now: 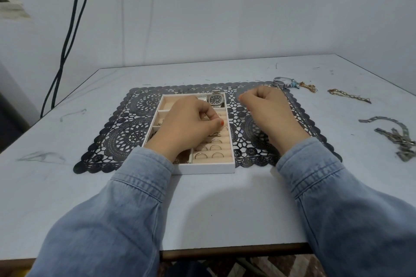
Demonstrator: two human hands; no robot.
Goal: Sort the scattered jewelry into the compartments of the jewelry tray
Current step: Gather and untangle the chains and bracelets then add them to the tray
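A white jewelry tray (209, 168) with beige lining sits on a black lace mat (126, 132). A dark-faced watch (216, 99) lies in its far compartment, and several rings (216, 154) stand in the ring rolls on the right side. My left hand (189, 121) hovers over the tray's middle, fingers curled, thumb and fingertips pinching a small ring at the ring rolls. My right hand (267, 112) is curled into a loose fist above the mat, just right of the tray; nothing shows in it. The left compartments are mostly hidden under my left hand.
Loose jewelry lies on the white table at the far right: a silver bangle with blue beads (280, 81), a gold chain (308, 86), a second gold chain (347, 95) and silver link bands (391, 135). The wall is close behind; black cables (67, 36) hang at the left.
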